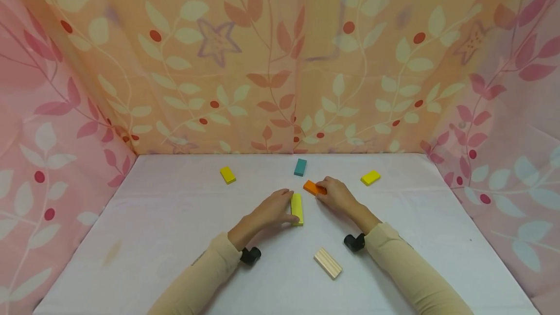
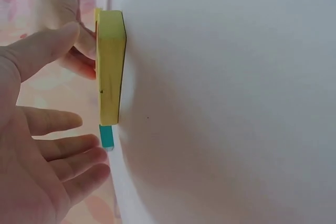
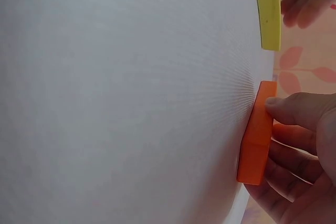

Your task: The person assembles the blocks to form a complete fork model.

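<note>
My left hand [image 1: 276, 208] reaches around the light-yellow block [image 1: 297, 209] in the head view, thumb by its near end and fingertips by its far end. In the left wrist view the fingers [image 2: 73, 153] are spread and loosely extended beside that block [image 2: 111, 69], with a gap showing between. My right hand [image 1: 336, 195] holds an orange block [image 1: 311, 187] that lies just beyond and right of the light-yellow one. The right wrist view shows its thumb against the near end of the orange block [image 3: 257, 135], the other fingers along its far side.
A teal block [image 1: 300, 167] lies at the back middle, with one yellow block [image 1: 227, 175] to the left and another yellow block [image 1: 370, 178] to the right. A plain wooden block [image 1: 328, 263] sits nearer, between the forearms. Patterned curtains [image 1: 280, 62] enclose the white table [image 1: 175, 218].
</note>
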